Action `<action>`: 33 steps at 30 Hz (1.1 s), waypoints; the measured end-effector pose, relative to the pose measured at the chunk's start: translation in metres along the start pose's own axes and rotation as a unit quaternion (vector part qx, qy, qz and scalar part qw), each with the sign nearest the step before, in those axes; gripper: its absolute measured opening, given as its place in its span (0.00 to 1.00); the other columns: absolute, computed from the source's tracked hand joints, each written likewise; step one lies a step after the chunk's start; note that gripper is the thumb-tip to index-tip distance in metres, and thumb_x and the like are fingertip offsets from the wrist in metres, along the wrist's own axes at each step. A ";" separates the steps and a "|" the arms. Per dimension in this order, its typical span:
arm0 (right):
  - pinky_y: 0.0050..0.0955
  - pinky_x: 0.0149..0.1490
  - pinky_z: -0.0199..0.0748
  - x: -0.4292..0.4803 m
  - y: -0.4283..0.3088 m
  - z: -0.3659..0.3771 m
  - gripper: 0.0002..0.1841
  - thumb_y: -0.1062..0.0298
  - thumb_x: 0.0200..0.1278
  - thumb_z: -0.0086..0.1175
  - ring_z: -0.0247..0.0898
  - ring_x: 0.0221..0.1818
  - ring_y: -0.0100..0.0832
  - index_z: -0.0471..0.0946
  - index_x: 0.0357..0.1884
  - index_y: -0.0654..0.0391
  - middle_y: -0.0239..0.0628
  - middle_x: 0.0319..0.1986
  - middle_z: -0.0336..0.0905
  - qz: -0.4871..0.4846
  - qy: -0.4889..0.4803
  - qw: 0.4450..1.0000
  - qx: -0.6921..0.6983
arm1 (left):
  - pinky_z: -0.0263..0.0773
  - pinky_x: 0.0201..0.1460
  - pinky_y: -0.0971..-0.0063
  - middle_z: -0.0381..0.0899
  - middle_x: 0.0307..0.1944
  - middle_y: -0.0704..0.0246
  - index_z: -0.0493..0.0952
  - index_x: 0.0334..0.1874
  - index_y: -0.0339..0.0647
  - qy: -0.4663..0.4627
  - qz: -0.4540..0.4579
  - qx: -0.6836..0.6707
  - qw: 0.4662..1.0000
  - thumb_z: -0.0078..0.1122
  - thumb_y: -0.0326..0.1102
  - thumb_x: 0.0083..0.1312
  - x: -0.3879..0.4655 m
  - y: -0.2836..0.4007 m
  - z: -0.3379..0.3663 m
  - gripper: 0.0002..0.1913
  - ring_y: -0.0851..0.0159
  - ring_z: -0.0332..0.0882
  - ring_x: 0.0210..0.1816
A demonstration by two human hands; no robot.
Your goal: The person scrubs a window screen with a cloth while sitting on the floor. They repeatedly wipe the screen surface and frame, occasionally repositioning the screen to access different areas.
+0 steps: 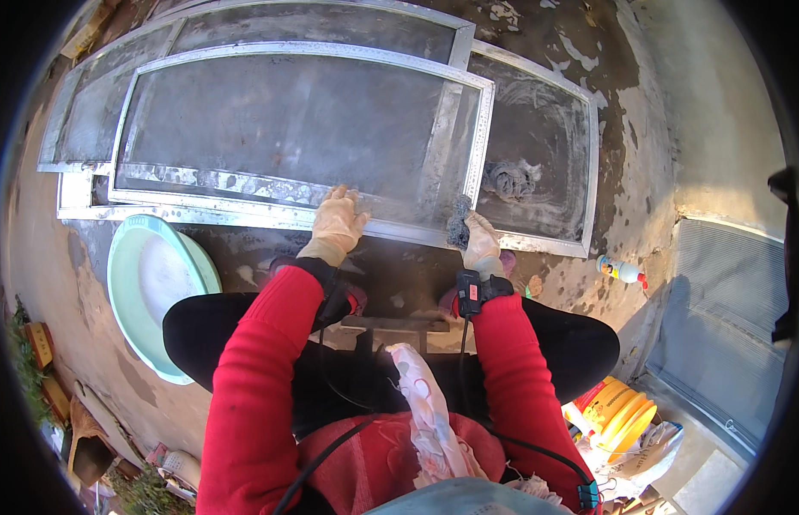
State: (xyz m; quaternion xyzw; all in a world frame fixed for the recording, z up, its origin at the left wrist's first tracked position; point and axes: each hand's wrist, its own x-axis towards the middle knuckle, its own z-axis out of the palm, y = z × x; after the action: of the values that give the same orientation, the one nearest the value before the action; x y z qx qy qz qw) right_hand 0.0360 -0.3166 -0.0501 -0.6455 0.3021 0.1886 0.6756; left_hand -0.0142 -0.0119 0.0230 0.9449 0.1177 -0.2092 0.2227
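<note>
An aluminium-framed window screen panel [277, 122] lies before me, on top of other framed panels. My left hand [338, 222], in a pale translucent glove, rests over its near rail, fingers spread onto the panel. At the near right corner, my gloved right hand [482, 241] grips a grey metal scouring pad [460, 222] against the frame. A second panel [554, 154] sticks out to the right underneath, streaked with whitish residue. On it sits a crumpled grey wet cloth [510, 180]. Another framed panel [322, 29] shows at the far side.
A mint-green basin [126, 309] with suds stands left of my knee. On the right, a white bottle with a red cap [621, 269] lies on the wet concrete floor [567, 283]. Yellow buckets [615, 412] are at lower right, near a grey ribbed sheet [721, 328]. Potted plants [142, 486] edge the lower left.
</note>
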 end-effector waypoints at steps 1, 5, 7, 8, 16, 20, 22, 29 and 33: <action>0.30 0.60 0.67 0.001 0.002 -0.007 0.18 0.62 0.70 0.56 0.72 0.52 0.31 0.77 0.55 0.63 0.38 0.51 0.80 0.003 0.021 1.000 0.007 | 0.57 0.74 0.66 0.65 0.70 0.56 0.72 0.66 0.41 -0.016 0.024 0.005 1.000 0.63 0.45 0.64 -0.003 0.008 0.006 0.29 0.52 0.58 0.73; 0.33 0.57 0.69 0.006 0.007 -0.041 0.19 0.58 0.71 0.55 0.75 0.49 0.35 0.79 0.52 0.65 0.40 0.49 0.82 0.052 0.079 0.990 0.108 | 0.60 0.73 0.64 0.66 0.69 0.57 0.73 0.65 0.42 -0.017 0.096 0.057 0.994 0.66 0.41 0.61 -0.020 0.024 0.031 0.29 0.51 0.60 0.72; 0.34 0.46 0.74 0.006 0.008 -0.059 0.19 0.54 0.71 0.54 0.77 0.41 0.36 0.80 0.48 0.63 0.38 0.39 0.83 0.033 0.151 0.988 -0.028 | 0.61 0.72 0.63 0.68 0.67 0.57 0.73 0.64 0.43 0.001 0.119 0.103 0.988 0.67 0.39 0.58 -0.022 0.020 0.041 0.29 0.51 0.62 0.70; 0.35 0.40 0.76 0.005 0.008 -0.068 0.19 0.53 0.72 0.53 0.78 0.37 0.35 0.80 0.46 0.61 0.37 0.36 0.82 0.047 0.133 0.989 0.048 | 0.62 0.71 0.62 0.69 0.66 0.58 0.73 0.64 0.43 0.007 0.131 0.128 0.983 0.68 0.39 0.57 -0.021 0.017 0.046 0.30 0.52 0.64 0.69; 0.37 0.38 0.77 -0.004 0.008 -0.085 0.20 0.46 0.73 0.50 0.76 0.36 0.35 0.78 0.46 0.54 0.34 0.36 0.80 0.097 0.134 0.968 0.187 | 0.72 0.54 0.63 0.76 0.48 0.66 0.77 0.50 0.44 0.051 0.179 0.255 0.949 0.65 0.35 0.54 0.003 0.012 0.068 0.20 0.58 0.75 0.53; 0.37 0.42 0.76 0.002 -0.002 -0.079 0.17 0.49 0.72 0.52 0.75 0.35 0.35 0.79 0.42 0.54 0.33 0.35 0.81 0.117 0.180 0.952 0.218 | 0.74 0.48 0.65 0.77 0.45 0.67 0.77 0.45 0.45 0.010 0.176 0.289 0.941 0.64 0.35 0.54 0.009 0.017 0.061 0.16 0.59 0.77 0.51; 0.37 0.42 0.76 0.004 -0.007 -0.080 0.17 0.49 0.72 0.52 0.75 0.36 0.35 0.79 0.40 0.53 0.32 0.34 0.81 0.115 0.180 0.953 0.214 | 0.74 0.48 0.65 0.77 0.45 0.67 0.78 0.44 0.45 -0.004 0.188 0.293 0.937 0.64 0.35 0.54 0.008 0.019 0.051 0.15 0.59 0.77 0.51; 0.37 0.48 0.81 0.010 -0.044 -0.108 0.28 0.69 0.58 0.62 0.76 0.44 0.38 0.70 0.62 0.54 0.39 0.42 0.80 -0.142 0.187 0.905 -0.354 | 0.75 0.48 0.65 0.78 0.45 0.67 0.79 0.43 0.44 0.003 0.216 0.285 0.934 0.65 0.35 0.53 -0.011 0.033 0.012 0.14 0.58 0.76 0.52; 0.32 0.52 0.81 0.006 -0.098 -0.122 0.38 0.74 0.53 0.67 0.77 0.47 0.34 0.66 0.69 0.54 0.39 0.49 0.79 -0.216 0.151 0.934 -0.241 | 0.75 0.48 0.65 0.78 0.45 0.66 0.79 0.43 0.44 0.036 0.224 0.288 0.930 0.65 0.34 0.52 -0.025 0.044 -0.017 0.15 0.58 0.76 0.52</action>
State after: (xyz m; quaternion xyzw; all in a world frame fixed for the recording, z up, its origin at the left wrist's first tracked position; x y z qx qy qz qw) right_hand 0.0838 -0.4475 0.0222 -0.8596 0.1991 0.0060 0.4706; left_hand -0.0172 -0.0455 0.0643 0.9770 -0.1548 -0.1450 -0.0223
